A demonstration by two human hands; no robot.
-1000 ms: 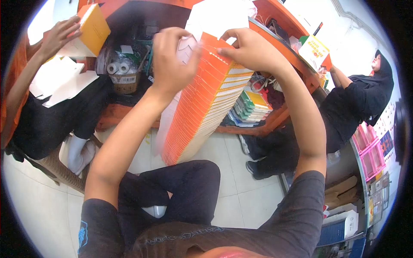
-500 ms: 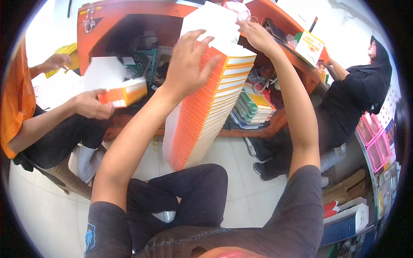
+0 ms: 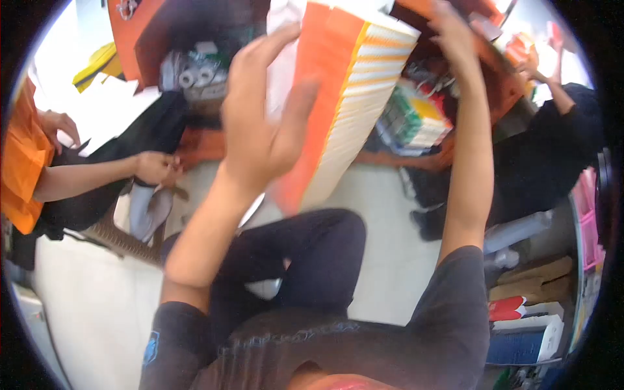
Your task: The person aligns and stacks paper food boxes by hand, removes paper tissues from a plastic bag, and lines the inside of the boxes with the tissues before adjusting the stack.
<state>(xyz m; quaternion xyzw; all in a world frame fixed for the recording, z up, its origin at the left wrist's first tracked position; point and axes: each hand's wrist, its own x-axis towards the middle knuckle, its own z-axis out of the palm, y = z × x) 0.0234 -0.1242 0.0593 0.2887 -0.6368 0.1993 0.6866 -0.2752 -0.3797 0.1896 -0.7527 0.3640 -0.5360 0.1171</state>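
Observation:
A tall stack of nested orange, white and yellow cardboard boxes (image 3: 344, 97) rises from the floor in front of my knees, its top cut off by the view's edge. My left hand (image 3: 263, 114) is at the stack's left side, thumb and fingers apart and blurred; firm contact is hard to make out. To the right of the stack's top, my right hand (image 3: 455, 39) is raised and smeared by motion. Its fingertips are too blurred to show whether they hold anything.
An orange shelf unit (image 3: 133, 39) stands behind, holding a smaller pile of green and yellow boxes (image 3: 416, 117). On the left sits a person in an orange shirt (image 3: 26, 169), white card sheets (image 3: 120, 114) beside them. Another person in black (image 3: 520, 149) is at the right.
My right hand has moved right, away from the pink bundle at the stack's top. The stack appears higher and farther right in view. The person on the left no longer holds the box.

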